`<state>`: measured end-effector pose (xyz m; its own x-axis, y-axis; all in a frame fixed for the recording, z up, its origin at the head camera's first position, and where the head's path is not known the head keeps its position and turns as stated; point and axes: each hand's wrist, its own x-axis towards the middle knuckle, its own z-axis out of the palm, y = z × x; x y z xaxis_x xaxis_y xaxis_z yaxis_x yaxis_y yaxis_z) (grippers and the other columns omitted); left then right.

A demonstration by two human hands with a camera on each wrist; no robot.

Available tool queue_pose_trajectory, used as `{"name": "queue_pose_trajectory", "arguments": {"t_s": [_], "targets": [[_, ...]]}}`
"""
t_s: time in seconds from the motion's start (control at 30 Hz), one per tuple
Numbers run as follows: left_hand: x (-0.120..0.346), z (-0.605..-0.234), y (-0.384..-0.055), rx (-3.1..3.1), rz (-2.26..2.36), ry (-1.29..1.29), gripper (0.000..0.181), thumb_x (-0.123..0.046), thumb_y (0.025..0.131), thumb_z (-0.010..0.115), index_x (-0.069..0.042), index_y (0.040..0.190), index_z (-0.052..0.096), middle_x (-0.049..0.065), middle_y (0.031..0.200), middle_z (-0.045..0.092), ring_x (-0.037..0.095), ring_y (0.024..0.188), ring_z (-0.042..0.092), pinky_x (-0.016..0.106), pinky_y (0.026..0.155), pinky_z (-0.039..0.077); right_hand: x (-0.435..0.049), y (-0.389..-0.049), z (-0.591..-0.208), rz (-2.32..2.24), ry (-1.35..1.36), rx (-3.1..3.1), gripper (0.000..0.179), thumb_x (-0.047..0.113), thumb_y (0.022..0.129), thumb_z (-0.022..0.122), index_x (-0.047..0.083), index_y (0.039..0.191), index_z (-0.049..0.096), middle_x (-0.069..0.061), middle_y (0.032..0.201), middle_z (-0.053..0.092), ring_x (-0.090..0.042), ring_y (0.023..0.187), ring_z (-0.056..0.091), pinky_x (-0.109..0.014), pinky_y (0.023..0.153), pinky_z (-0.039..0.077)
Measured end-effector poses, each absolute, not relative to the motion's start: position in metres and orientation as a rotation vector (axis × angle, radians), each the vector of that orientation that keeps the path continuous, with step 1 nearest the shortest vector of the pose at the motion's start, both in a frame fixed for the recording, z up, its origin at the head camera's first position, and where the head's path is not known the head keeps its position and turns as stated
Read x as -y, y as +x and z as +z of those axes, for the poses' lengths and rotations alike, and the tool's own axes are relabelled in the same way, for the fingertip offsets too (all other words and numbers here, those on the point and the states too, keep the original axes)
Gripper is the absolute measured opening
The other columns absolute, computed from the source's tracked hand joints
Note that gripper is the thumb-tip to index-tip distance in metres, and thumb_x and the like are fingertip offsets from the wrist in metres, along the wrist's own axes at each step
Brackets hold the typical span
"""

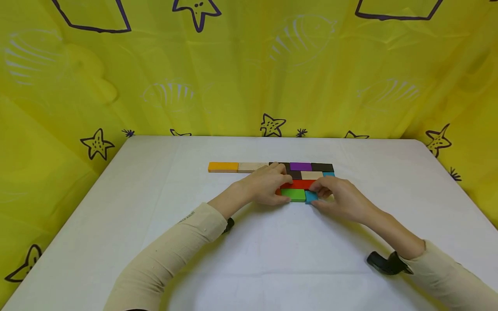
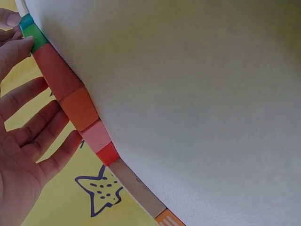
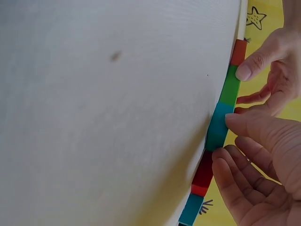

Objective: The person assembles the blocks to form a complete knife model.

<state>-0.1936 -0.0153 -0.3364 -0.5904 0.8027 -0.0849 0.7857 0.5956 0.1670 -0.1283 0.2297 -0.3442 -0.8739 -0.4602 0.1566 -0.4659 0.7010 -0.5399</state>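
Observation:
Flat coloured wooden blocks lie in several tight rows on the white table. My left hand [image 1: 268,185] spans the rows, its thumb against the green block [image 1: 293,195] and its fingers spread over blocks farther back. Between thumb and fingertips, my right hand [image 1: 344,199] pinches a small blue block [image 3: 218,126] at the green block's right end. Behind these two lies a long red block [image 1: 299,184]. In the left wrist view, a salmon-red block [image 2: 57,70], an orange block [image 2: 80,108] and a pink block [image 2: 96,135] show under the left hand; from the head they are largely hidden.
The back row runs from a yellow-orange block [image 1: 223,167] through a pale block [image 1: 249,167] to a purple block [image 1: 301,166] and a dark block [image 1: 322,167]. A yellow patterned curtain [image 1: 233,77] hangs behind the white table [image 1: 97,216]. Black straps sit at both wrists.

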Motion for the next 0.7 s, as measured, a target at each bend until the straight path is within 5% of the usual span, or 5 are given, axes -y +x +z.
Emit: {"name": "queue_pose_trajectory", "arguments": {"t_s": [0.7], "targets": [[0.016,-0.336,-0.191,-2.679,0.168,1.312,0.050,-0.045,0.097,0.066,-0.015,0.137,0.062,0.005,0.128,0.056,0.019,0.118,0.048,0.030,0.097,0.045,-0.237,-0.119,-0.346,1.050,0.737,2.811,0.013,0.017,0.093,0.077,0.011,0.103,0.073,0.008,0.093,0.071,-0.009,0.086,0.065,-0.028,0.078,0.057]]}}
